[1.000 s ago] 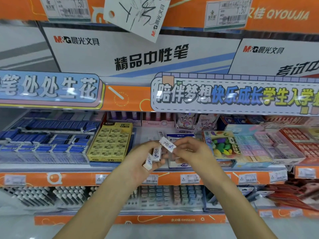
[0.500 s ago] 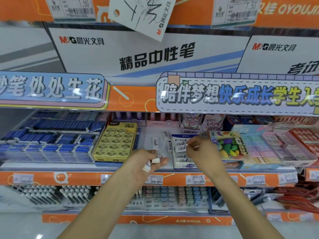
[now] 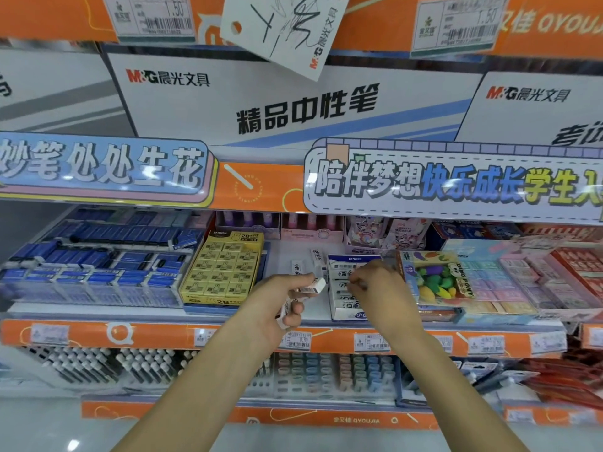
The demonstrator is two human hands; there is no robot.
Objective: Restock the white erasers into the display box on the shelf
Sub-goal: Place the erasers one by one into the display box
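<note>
Tucking an eraser into the display box [image 3: 347, 316] with my right hand [image 3: 375, 288], fingers pinched; my left hand [image 3: 287, 298] grips spare erasers [image 3: 315, 286], next to pass over.

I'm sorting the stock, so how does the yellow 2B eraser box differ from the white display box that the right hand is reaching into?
The yellow 2B eraser box looks full, with yellow-wrapped erasers in several columns; the white display box is narrower and holds one stack of white erasers. The yellow box is untouched, while the right hand is over the white one. Both sit open on the same shelf, tilted toward the viewer.
</note>
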